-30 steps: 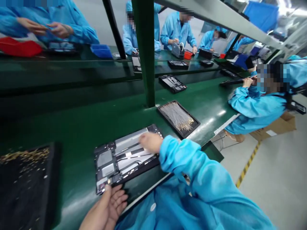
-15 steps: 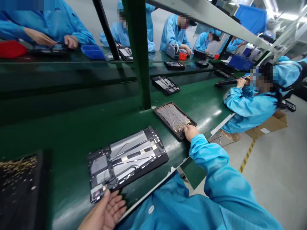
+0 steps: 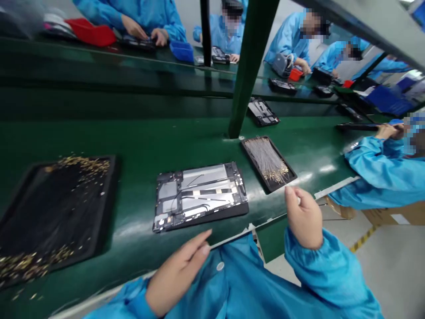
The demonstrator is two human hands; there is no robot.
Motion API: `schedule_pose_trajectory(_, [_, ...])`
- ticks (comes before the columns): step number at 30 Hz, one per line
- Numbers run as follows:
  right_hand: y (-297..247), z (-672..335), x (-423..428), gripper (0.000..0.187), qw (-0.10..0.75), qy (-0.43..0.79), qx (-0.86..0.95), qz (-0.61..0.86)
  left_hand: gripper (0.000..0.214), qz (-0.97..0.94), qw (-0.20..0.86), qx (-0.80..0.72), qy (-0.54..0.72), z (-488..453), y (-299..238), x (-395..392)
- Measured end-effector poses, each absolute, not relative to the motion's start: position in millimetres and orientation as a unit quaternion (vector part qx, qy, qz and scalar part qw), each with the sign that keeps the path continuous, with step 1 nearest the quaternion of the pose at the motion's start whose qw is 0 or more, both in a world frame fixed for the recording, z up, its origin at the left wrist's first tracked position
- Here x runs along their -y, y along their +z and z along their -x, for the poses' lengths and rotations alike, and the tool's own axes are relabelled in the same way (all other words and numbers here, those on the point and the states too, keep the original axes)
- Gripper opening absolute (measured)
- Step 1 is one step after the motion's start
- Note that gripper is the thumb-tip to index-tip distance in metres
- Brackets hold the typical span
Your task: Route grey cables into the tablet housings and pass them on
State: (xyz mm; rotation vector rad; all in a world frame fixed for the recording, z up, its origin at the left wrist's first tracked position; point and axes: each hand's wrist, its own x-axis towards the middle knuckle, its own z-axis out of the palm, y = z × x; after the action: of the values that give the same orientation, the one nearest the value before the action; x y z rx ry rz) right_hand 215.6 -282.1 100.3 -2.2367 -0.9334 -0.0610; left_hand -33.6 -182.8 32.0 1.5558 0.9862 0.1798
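Note:
My right hand point(image 3: 303, 217) is closed in a pinch beside the near end of a small black tray point(image 3: 283, 185). That tray holds a bundle of thin grey cables point(image 3: 267, 155) with gold-coloured ends. Whatever the pinched fingers hold, if anything, is too small to make out. My left hand point(image 3: 181, 270) is open at the bench edge, fingers stretched out and nothing in it. Just beyond it lies an opened tablet-like device point(image 3: 201, 195), its grey battery panels, black strips and thin wires exposed. Neither hand touches the device.
At left is a large black tray point(image 3: 104, 208) with many small gold-coloured pieces. A green post point(image 3: 250, 66) rises behind the cable tray. Another opened device point(image 3: 264, 110) lies farther back. A co-worker's sleeve point(image 3: 381, 173) borders the right side; other people work across the bench.
My right hand has drawn back from the cable tray toward me, pinched. My left hand has left the device's near corner and moved to the bench edge. The view has swung left.

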Motion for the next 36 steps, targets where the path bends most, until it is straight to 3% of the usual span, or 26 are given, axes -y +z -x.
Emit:
schedule_pose_trajectory(2, [96, -188, 276, 0.027, 0.37, 0.159, 0.413, 0.817, 0.038, -0.77, 0.526, -0.342, 0.119, 26, 37, 187])
schedule_pose_trajectory(6, [70, -154, 260, 0.032, 0.313, 0.606, 0.363, 0.635, 0.03, -0.846, 0.421, -0.268, 0.189, 15, 42, 189])
schedule_pose_trajectory(10, [48, -149, 256, 0.037, 0.318, 0.72, 0.26, 0.56, 0.026, -0.867, 0.375, -0.242, 0.223, 11, 41, 187])
schedule_pose_trajectory(13, [44, -151, 250, 0.036, 0.378, 0.689, 0.213, 0.581, 0.023, -0.885, 0.297, -0.23, 0.277, 2, 36, 181])
schedule_pose_trajectory(15, [46, -155, 241, 0.034, 0.462, 0.626, 0.159, 0.608, 0.022, -0.894, 0.231, -0.244, 0.297, -8, 28, 175])
schedule_pose_trajectory(20, [50, -169, 214, 0.036, 0.657, 0.439, 0.07, 0.609, 0.021, -0.905, 0.145, -0.327, 0.231, -31, 5, 162])
schedule_pose_trajectory(27, [24, -162, 207, 0.036, 0.645, 0.216, 0.241, 0.692, 0.022, -0.906, 0.132, -0.366, 0.168, -38, 5, 162])
schedule_pose_trajectory(36, [-3, -157, 209, 0.03, 0.632, 0.153, 0.306, 0.695, 0.023, -0.906, 0.144, -0.37, 0.145, -39, 10, 161])
